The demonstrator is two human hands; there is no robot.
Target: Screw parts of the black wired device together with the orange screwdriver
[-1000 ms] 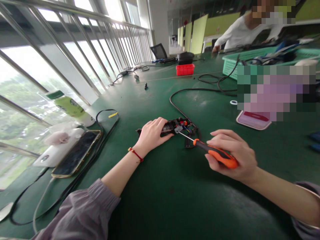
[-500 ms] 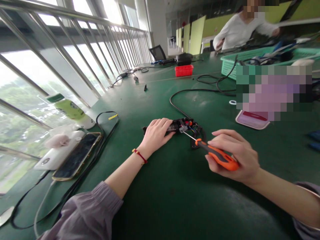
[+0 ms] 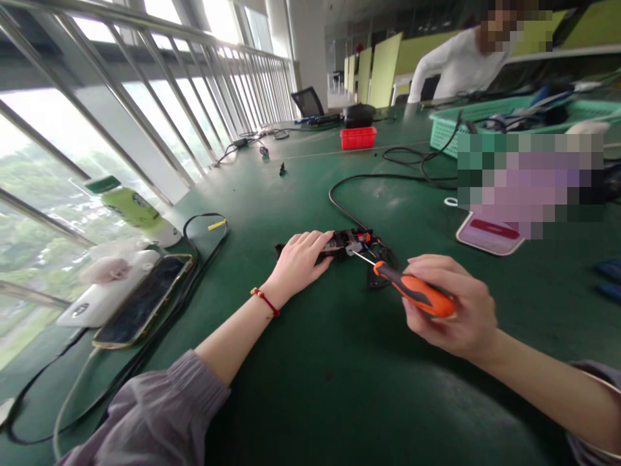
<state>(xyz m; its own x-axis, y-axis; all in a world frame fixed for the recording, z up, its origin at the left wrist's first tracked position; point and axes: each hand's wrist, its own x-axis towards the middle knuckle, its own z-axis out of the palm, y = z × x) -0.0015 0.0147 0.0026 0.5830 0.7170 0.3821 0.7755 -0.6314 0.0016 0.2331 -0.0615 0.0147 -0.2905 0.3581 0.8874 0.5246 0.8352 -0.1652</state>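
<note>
Lying on the green tabletop is a black corded device (image 3: 345, 243), its inner parts and small coloured wires exposed. My left hand (image 3: 301, 260) is wrapped over its left end and presses it to the table. In my right hand (image 3: 456, 304) is an orange-and-black screwdriver (image 3: 420, 291), gripped by the handle. Its thin metal shaft points left and its tip meets a grey part near the device's middle. Whether the tip sits in a screw is too small to make out. My left palm hides part of the device.
To the left are a smartphone (image 3: 143, 301), a white box-like device (image 3: 104, 298), a green-labelled bottle (image 3: 133, 207) and looped black cable (image 3: 213, 259). Farther back stand a red basket (image 3: 358, 138) and a green basket (image 3: 444, 133). A pink-framed phone (image 3: 490, 234) lies right. A person in white (image 3: 458, 68) is across the table.
The device and my left hand have shifted slightly right. The screwdriver handle has rolled in my right fingers, showing more orange, with its tip still at the grey part. The person across has moved.
</note>
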